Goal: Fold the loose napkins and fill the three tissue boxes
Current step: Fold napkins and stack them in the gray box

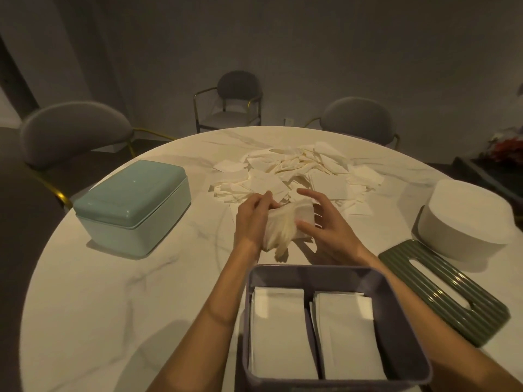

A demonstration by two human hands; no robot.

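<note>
A heap of loose white napkins point(297, 171) lies at the middle of the round marble table point(119, 292). Just in front of it my left hand point(252, 219) grips a bundle of napkins point(285, 224), and my right hand point(325, 230) holds the bundle's other side between thumb and fingers. An open purple tissue box point(402, 312) stands nearest me, holding two stacks of folded napkins. A teal tissue box point(133, 205) with its lid on sits at the left. A white tissue box point(467, 222) stands at the right.
A ribbed green lid point(441, 290) with a slot lies on the table between the purple box and the white box. Three grey chairs point(73, 131) stand round the far side of the table. Dark clutter sits at the far right edge.
</note>
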